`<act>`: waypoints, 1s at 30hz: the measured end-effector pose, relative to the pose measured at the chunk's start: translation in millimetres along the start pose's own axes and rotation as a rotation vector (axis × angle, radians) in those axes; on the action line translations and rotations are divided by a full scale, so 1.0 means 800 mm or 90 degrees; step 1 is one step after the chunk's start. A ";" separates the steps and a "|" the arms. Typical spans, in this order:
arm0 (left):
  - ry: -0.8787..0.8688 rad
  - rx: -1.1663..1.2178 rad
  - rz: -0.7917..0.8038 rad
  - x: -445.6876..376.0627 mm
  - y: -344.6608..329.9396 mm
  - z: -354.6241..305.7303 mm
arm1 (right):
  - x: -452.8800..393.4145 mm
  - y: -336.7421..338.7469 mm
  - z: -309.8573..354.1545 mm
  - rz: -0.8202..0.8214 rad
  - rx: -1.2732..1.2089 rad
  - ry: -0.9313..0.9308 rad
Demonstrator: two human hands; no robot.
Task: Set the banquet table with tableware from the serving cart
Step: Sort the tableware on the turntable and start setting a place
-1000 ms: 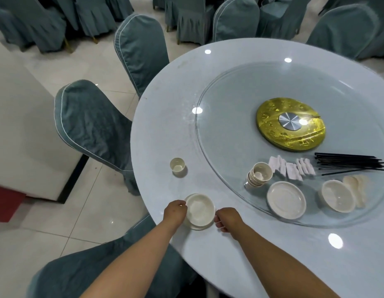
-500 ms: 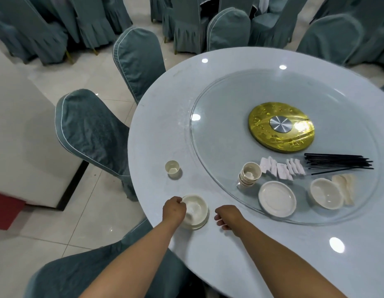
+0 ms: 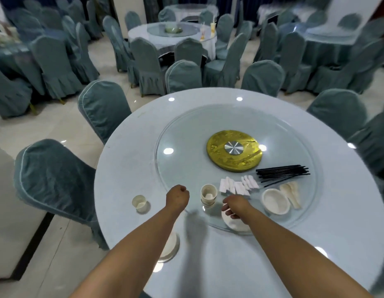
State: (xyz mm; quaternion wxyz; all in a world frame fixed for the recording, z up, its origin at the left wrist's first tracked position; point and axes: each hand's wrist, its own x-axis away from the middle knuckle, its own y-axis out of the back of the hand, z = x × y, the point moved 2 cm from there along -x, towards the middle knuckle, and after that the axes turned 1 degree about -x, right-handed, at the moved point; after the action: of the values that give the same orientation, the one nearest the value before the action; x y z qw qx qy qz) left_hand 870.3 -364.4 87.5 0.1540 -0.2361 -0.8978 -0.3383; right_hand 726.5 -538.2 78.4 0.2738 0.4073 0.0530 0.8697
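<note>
While both arms are stretched over the near edge of the bench [image 3: 126, 160], nothing is gripped by either hand. The left hand [image 3: 178, 195] is seen at frame centre with fingers curled into a loose fist around nothing, just left of the cup stack [image 3: 208, 194]. The right hand [image 3: 235, 204] is held just right of that stack, fingers loosely bent and apart, over the plate [image 3: 234, 223] that lies on the near rim of the turntable [image 3: 186, 134]; whether the plate is touched cannot be told.

The stack stands upright between the two hands, slightly above them in the frame, and the left hand appears marginally nearer. A reach up-frame and inward is judged enough for either hand. The bowl [image 3: 275, 201] and spoons [image 3: 292, 193] lie further right, the napkins [image 3: 238, 184] just above the right hand, and the chopsticks [image 3: 283, 172] with their long axis running left to right across the frame; all are better served by the right hand.

One setting is already laid: a single cup [image 3: 139, 203] at lower left, and a set bowl [image 3: 168, 247] partly hidden under the left forearm.
</note>
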 end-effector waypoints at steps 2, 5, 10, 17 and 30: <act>-0.014 0.008 0.021 -0.002 -0.017 -0.028 | -0.004 0.025 -0.001 -0.017 -0.015 -0.002; -0.039 0.020 0.043 -0.006 -0.045 -0.072 | -0.010 0.065 0.002 -0.027 -0.001 0.012; -0.085 -0.002 0.080 -0.015 -0.091 -0.123 | -0.022 0.120 0.008 -0.071 -0.002 0.031; -0.093 -0.061 0.113 -0.045 -0.139 -0.149 | -0.057 0.163 0.002 -0.098 0.091 0.029; -0.120 -0.312 0.209 -0.170 -0.187 -0.144 | -0.177 0.141 -0.002 -0.063 0.057 -0.039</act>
State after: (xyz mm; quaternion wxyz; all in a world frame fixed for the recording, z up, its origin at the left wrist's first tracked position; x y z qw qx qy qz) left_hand 919.3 -584.6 31.7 0.0614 -0.4382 -0.7500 -0.4917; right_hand 749.5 -706.4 16.5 0.2993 0.4421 0.1031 0.8392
